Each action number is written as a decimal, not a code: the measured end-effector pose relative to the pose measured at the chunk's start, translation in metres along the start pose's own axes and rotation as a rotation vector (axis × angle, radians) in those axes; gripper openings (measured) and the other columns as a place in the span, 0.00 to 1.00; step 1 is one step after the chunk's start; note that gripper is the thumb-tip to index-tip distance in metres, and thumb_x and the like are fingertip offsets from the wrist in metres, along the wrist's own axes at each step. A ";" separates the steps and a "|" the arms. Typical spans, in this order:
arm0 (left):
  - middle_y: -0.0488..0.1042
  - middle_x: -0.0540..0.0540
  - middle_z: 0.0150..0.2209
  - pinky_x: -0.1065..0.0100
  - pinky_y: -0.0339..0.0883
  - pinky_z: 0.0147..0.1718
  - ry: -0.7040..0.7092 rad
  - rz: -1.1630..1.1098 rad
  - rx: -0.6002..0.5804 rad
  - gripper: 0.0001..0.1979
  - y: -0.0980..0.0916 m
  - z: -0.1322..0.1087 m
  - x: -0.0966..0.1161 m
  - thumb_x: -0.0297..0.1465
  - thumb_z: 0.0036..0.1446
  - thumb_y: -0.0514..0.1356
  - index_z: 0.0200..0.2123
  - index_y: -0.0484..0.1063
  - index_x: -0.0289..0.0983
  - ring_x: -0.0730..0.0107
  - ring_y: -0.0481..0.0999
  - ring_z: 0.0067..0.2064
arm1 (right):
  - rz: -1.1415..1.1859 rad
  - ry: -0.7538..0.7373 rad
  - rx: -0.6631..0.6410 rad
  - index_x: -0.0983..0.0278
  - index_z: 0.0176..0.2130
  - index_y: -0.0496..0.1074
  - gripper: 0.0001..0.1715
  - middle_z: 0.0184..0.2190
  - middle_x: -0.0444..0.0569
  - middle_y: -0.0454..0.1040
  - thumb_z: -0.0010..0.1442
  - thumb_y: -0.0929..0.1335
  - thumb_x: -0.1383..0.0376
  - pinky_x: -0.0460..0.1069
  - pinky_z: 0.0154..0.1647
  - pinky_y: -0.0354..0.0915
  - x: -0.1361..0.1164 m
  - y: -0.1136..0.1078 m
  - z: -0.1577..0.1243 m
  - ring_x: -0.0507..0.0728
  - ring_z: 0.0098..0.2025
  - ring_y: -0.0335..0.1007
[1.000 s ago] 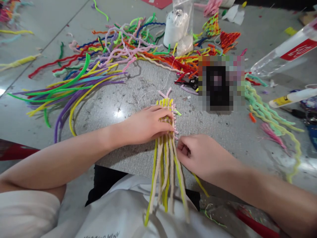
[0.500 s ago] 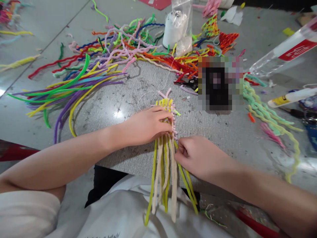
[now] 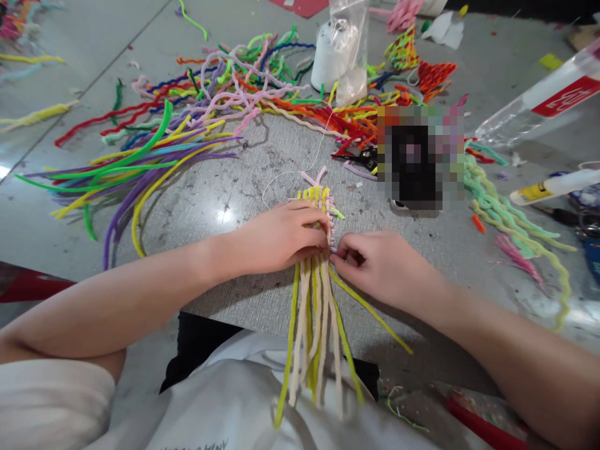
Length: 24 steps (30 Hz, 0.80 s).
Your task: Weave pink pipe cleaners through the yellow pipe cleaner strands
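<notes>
On my feed the left hand reaches in from the left, palm down, its fingers bent over the woven strip at the centre of the frame. The right hand sits just right of it, knuckles curled, thumb and forefinger drawn close at the strip's edge; I cannot tell whether they pinch a strand. Nor can I tell whether the left fingers grip or only press. They hide the strip's middle, while yellow and cream strands hang toward the lower frame. A pixelated block masks something dark right of centre. The bottle is cut off at upper right. At upper middle, a clear bag overlaps a white spool; I can't make out its contents.
</notes>
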State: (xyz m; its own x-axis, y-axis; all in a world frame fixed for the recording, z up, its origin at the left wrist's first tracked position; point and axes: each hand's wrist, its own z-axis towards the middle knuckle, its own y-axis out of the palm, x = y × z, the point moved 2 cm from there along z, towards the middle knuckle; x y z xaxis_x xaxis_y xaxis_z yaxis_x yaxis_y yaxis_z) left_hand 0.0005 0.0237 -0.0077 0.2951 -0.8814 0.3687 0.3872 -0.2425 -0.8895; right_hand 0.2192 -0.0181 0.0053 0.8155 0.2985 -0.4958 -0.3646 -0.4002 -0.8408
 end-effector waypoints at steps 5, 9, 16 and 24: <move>0.82 0.38 0.60 0.51 0.72 0.67 -0.014 0.017 -0.026 0.10 0.000 -0.001 0.000 0.29 0.75 0.62 0.50 0.84 0.40 0.53 0.81 0.61 | -0.032 -0.032 0.025 0.61 0.31 0.73 0.13 0.25 0.45 0.76 0.68 0.70 0.64 0.51 0.35 0.59 -0.001 0.001 -0.002 0.55 0.28 0.70; 0.81 0.38 0.60 0.50 0.72 0.67 0.007 0.022 -0.029 0.11 0.001 -0.001 -0.001 0.31 0.77 0.60 0.52 0.84 0.38 0.53 0.81 0.61 | 0.032 -0.004 0.012 0.62 0.30 0.76 0.12 0.24 0.44 0.76 0.67 0.71 0.66 0.50 0.35 0.61 0.000 0.000 -0.003 0.54 0.27 0.71; 0.83 0.38 0.59 0.52 0.73 0.67 0.031 0.040 0.002 0.10 0.001 -0.001 -0.001 0.30 0.76 0.62 0.50 0.85 0.39 0.55 0.82 0.61 | 0.108 -0.072 0.007 0.61 0.29 0.76 0.07 0.22 0.40 0.74 0.60 0.72 0.70 0.48 0.33 0.59 0.012 -0.001 0.008 0.52 0.26 0.68; 0.84 0.36 0.57 0.51 0.76 0.64 0.037 -0.001 0.032 0.08 0.001 0.000 -0.002 0.29 0.74 0.64 0.49 0.85 0.38 0.55 0.84 0.59 | 0.091 -0.087 0.047 0.60 0.31 0.74 0.08 0.21 0.39 0.71 0.62 0.73 0.64 0.48 0.32 0.58 0.018 -0.004 0.007 0.53 0.25 0.67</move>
State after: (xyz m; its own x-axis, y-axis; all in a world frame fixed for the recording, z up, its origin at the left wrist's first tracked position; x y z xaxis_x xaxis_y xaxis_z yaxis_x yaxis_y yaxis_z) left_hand -0.0003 0.0254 -0.0093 0.2627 -0.8957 0.3587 0.4154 -0.2305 -0.8799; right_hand 0.2325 -0.0045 -0.0018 0.7372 0.3375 -0.5853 -0.4575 -0.3881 -0.8001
